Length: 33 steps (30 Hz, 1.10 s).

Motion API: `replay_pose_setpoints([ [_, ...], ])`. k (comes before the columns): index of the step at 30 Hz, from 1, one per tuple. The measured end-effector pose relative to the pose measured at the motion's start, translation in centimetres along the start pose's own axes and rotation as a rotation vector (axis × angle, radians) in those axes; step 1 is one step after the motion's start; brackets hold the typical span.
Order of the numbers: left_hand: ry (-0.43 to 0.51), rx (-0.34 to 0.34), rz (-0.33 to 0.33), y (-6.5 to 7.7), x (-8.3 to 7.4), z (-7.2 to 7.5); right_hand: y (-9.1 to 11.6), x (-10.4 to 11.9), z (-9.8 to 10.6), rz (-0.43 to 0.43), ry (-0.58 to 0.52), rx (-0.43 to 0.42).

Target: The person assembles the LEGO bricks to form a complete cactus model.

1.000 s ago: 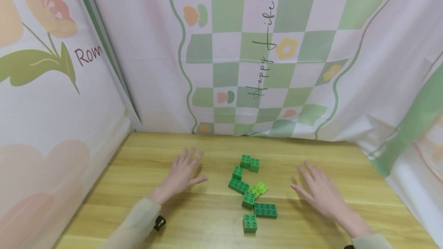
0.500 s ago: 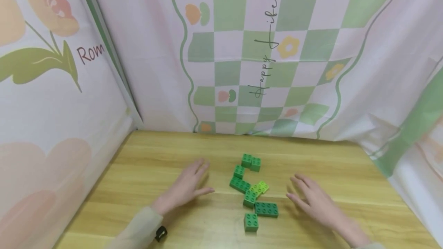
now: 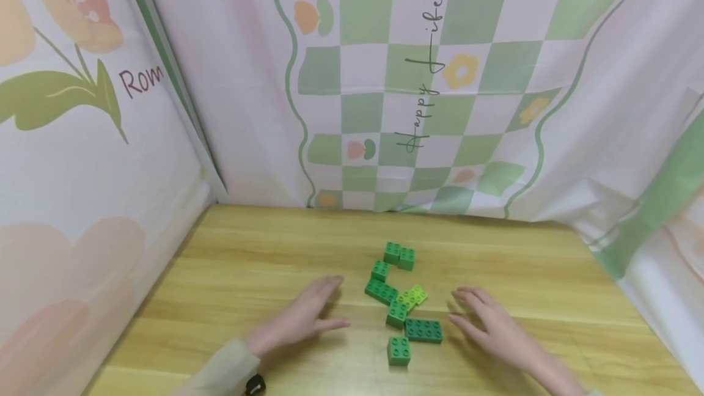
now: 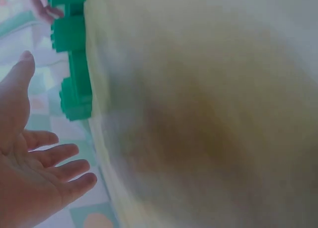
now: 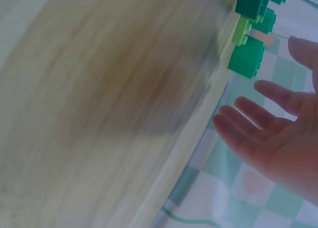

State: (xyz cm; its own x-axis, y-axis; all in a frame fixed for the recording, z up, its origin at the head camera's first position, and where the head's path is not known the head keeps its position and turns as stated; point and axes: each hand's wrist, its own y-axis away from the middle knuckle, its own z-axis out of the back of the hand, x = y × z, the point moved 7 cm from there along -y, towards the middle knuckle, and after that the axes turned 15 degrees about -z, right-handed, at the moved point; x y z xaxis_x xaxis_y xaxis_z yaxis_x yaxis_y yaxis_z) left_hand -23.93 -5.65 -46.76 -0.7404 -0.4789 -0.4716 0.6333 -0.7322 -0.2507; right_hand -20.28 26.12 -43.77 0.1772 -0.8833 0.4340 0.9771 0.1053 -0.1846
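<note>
Several toy building bricks in greens lie in a loose zigzag on the wooden table (image 3: pixel 264 249). A dark green long brick (image 3: pixel 423 330) is nearest to my right hand (image 3: pixel 495 330), whose fingers stay apart from it. Left of the group my left hand (image 3: pixel 302 319) reaches inward, thumb spread, holding nothing. Closest to the front is a square green brick (image 3: pixel 398 351). Lime bricks (image 3: pixel 412 298) sit mid-group, touching another green brick (image 3: pixel 397 313). In the left wrist view, green bricks (image 4: pixel 74 84) appear beyond the open hand (image 4: pixel 37 158); the right wrist view shows loosely extended fingers (image 5: pixel 248 121).
A white and green checked curtain (image 3: pixel 407 96) hangs behind the table's back edge. Another flowered cloth (image 3: pixel 88 170) closes off the left side, and more cloth (image 3: pixel 638 200) hangs at the right.
Both hands have moved inward and nearer to the front of the table, closer to the bricks. The bricks lie in the same arrangement; the head view has shifted slightly.
</note>
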Motion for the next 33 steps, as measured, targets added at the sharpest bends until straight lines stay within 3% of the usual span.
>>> replay_pose_setpoints([
  [13,0.147,0.06,0.029,0.3,-2.1,-1.3,0.5,1.5,-0.5,0.127,-0.007,-0.04],
  [20,0.203,0.022,-0.02,-0.1,-3.3,-1.7,0.7,1.9,-0.9,0.22,-0.123,-0.013],
  [33,0.221,0.046,-0.032,-0.7,-4.5,-2.8,0.5,2.5,-1.5,0.222,-0.195,0.091],
])
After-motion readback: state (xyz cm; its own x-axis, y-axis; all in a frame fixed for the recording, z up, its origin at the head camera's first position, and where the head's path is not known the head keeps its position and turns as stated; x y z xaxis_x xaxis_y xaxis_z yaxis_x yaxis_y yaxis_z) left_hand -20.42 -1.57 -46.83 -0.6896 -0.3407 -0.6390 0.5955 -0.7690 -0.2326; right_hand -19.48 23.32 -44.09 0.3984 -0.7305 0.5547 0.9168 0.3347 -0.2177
